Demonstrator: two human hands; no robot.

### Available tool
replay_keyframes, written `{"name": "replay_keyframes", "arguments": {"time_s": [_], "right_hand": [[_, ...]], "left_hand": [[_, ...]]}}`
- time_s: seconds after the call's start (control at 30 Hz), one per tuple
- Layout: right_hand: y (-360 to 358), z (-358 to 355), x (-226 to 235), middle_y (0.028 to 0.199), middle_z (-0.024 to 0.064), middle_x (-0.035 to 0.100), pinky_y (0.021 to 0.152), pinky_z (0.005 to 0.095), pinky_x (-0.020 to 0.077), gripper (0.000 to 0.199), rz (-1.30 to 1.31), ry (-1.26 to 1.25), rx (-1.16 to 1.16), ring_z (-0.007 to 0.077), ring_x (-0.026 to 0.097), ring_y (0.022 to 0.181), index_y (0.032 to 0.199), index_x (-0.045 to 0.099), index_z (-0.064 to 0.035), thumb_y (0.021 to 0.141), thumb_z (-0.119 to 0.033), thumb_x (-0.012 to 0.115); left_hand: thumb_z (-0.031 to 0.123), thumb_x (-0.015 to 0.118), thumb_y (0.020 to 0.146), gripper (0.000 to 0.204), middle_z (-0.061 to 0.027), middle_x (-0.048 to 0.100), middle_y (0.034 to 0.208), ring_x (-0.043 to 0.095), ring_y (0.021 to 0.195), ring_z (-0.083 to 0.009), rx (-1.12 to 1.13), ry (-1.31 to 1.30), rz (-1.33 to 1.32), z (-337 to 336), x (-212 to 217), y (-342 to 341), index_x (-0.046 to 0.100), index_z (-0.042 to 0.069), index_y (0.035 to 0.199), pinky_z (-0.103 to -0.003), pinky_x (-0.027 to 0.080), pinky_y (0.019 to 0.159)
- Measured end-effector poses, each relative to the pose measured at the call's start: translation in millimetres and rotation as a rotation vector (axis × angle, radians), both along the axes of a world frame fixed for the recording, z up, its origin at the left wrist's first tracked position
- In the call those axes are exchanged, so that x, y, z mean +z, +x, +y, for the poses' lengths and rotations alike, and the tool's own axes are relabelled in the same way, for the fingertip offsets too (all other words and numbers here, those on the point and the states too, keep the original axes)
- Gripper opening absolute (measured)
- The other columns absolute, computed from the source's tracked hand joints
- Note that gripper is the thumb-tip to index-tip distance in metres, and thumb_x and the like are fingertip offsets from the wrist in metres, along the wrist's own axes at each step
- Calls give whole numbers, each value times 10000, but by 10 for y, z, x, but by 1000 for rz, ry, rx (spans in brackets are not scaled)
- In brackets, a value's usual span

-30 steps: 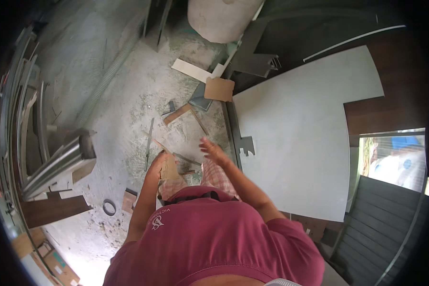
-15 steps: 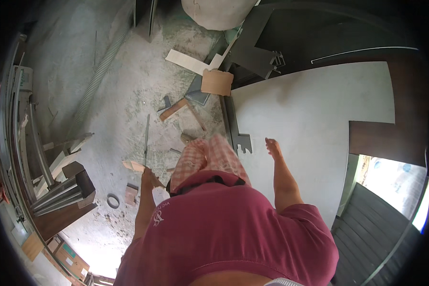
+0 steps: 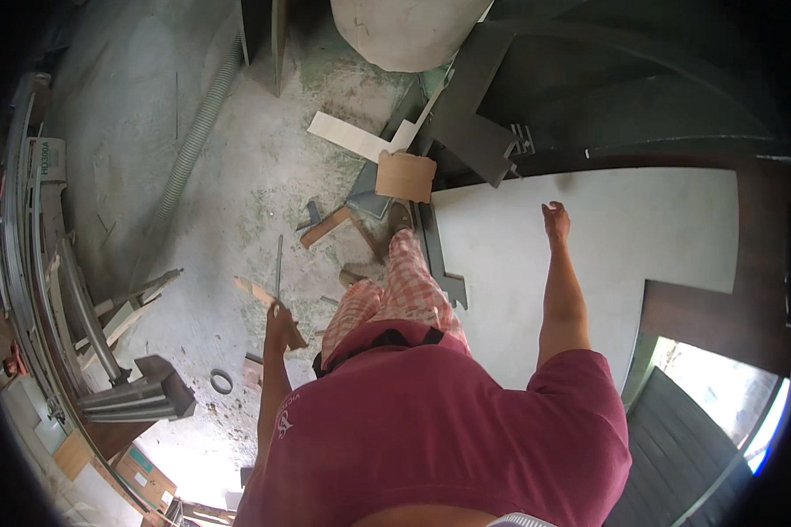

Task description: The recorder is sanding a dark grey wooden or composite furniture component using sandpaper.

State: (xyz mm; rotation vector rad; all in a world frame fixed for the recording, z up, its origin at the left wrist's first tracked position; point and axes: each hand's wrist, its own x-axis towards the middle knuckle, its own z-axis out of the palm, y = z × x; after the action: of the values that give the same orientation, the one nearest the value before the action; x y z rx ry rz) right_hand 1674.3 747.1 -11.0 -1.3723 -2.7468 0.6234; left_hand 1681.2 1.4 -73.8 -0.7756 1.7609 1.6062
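Note:
My left hand (image 3: 278, 322) hangs low at my left side, closed around a narrow piece of light-brown board (image 3: 295, 336). One end of the board juts forward past my fingers and the other sticks out behind them. Beyond that hand a thin grey strip (image 3: 279, 259) shows against the floor; whether it touches my hand I cannot tell. My right hand (image 3: 555, 220) is held out over a large pale panel (image 3: 510, 255) on my right. Its fingers are loosely bent and apart, with nothing seen in them.
Ahead on the concrete floor lie an L-shaped wooden offcut (image 3: 327, 227), a cardboard piece (image 3: 406, 177) and a white strip (image 3: 347, 136). A ribbed hose (image 3: 189, 154), a metal-railed machine (image 3: 136, 395) and a dark ring (image 3: 221, 380) are at left. A pale rounded bulk (image 3: 404, 35) stands far ahead.
My right hand has swung forward and right over the panel. One leg has stepped forward beside the panel. The board is still in my left hand.

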Motion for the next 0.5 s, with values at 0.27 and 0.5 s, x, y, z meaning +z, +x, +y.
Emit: {"name": "replay_keyframes", "arguments": {"time_s": [0.27,0.5], "right_hand": [[-1389,946,-507,1111,172,539,847,406,443,560,-132,-46,82,330,524,1039,1183,479,-86,725,-348,666],[-2131,1048,-1039,1180,221,448,867,450,443,712,-146,-18,259,388,471,1085,1253,355,-95,682,-297,730]], "left_hand": [[214,547,829,680,-72,517,887,556,746,-182,217,-109,-336,770,446,-226,166,86,1378,-337,517,691],[139,567,797,706,-86,523,894,568,778,-203,-551,-272,178,342,290,-6,174,144,1383,-325,502,673]]}}
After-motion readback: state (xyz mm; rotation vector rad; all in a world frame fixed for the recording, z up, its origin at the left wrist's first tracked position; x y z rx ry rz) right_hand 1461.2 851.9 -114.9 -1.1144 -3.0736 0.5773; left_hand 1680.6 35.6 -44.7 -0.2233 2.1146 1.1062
